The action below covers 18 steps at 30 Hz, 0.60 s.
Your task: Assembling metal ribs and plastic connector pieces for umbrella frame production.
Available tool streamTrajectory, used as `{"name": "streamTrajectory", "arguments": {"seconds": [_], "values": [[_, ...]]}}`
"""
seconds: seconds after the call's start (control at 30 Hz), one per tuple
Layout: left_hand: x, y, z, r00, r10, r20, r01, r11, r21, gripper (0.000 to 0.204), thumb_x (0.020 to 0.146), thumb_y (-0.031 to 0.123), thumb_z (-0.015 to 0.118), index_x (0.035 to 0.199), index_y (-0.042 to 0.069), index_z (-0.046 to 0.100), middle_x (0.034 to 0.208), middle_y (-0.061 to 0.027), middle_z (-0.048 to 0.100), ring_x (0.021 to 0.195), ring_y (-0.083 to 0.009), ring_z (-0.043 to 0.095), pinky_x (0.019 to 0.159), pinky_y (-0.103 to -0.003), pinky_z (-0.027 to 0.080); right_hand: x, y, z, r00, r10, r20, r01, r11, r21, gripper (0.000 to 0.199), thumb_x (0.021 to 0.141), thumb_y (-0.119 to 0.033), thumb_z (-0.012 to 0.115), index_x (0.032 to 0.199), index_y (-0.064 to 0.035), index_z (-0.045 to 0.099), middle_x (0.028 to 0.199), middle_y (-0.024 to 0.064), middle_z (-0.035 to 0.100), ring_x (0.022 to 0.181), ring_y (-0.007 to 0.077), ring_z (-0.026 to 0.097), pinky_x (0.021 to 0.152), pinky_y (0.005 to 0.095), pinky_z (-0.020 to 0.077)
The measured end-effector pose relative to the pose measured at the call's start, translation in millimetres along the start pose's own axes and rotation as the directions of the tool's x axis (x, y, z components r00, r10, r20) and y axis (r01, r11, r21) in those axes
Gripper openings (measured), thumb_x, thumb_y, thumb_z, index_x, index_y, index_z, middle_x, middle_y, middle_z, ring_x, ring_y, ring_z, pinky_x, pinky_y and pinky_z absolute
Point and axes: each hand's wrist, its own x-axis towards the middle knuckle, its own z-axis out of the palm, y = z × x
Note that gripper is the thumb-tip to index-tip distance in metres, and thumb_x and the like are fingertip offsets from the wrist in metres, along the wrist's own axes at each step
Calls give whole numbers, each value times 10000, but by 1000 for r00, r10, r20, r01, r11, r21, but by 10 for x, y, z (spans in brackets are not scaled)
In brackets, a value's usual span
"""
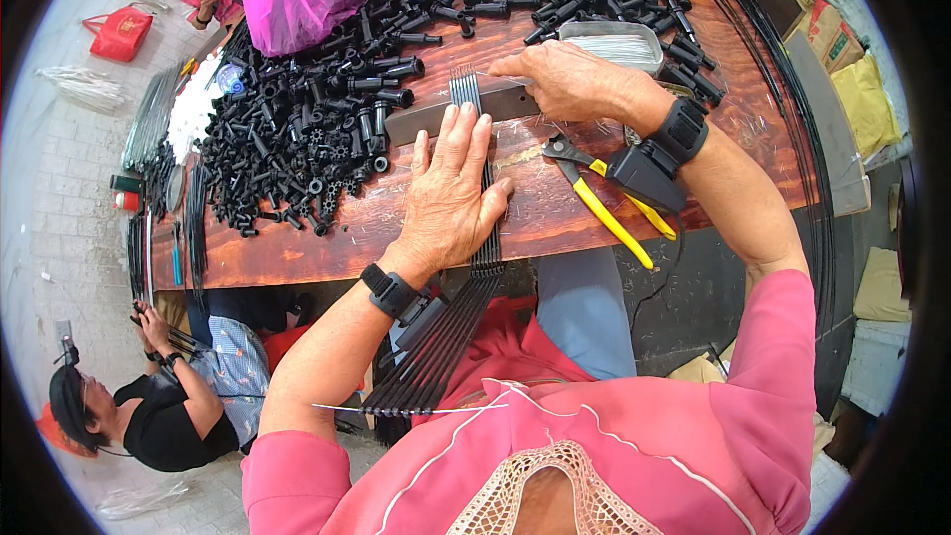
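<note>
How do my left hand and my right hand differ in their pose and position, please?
The left hand lies flat with fingers stretched; the right hand is curled, with its index finger reaching out to the left.
The left hand rests over the black rods; the right hand is at the right end of the dark bar.
Both wrists wear a black strap.

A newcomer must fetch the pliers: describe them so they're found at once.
On the reddish-brown wooden table, look by the near edge, right of the left hand. The pliers lie there, partly hidden behind the right wrist's black device. Their bright yellow handles set them apart from the heaped black plastic parts.
</note>
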Motion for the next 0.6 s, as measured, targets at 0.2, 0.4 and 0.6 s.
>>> {"name": "streamTrajectory", "arguments": {"seconds": [0.2, 0.4, 0.6], "values": [[-13, -3, -1, 1000, 8, -5, -8, 1000, 6, 695, 891, 321, 555, 1463, 9, 312, 1531, -200, 259, 1446, -336, 209, 1156, -505, 155, -1, -82, -64, 1000, 8, -1, -8, 1000, 10, 521, 763, 0, 543, 1281, -51, 562, 970, 260, 655, 907, 411, 638, 798, 476, 510], [-9, 1, 6, 1000, 10, -11, -10, 1000, 10, 695, 893, 327, 553, 1465, 16, 310, 1530, -202, 262, 1445, -337, 211, 1155, -505, 160, 38, -94, -162, 997, 75, 22, -75, 997, -10, 554, 728, 33, 560, 1261, -111, 614, 1006, 253, 659, 919, 398, 648, 802, 455, 522], [-7, 2, 3, 1000, 14, -25, -15, 1000, -17, 696, 891, 327, 553, 1465, 19, 312, 1526, -204, 268, 1445, -338, 212, 1155, -509, 159, 166, 61, -194, 996, 76, -54, -82, 988, -133, 463, 702, 62, 570, 1121, -86, 703, 1015, 227, 674, 979, 379, 643, 861, 430, 512]]}}
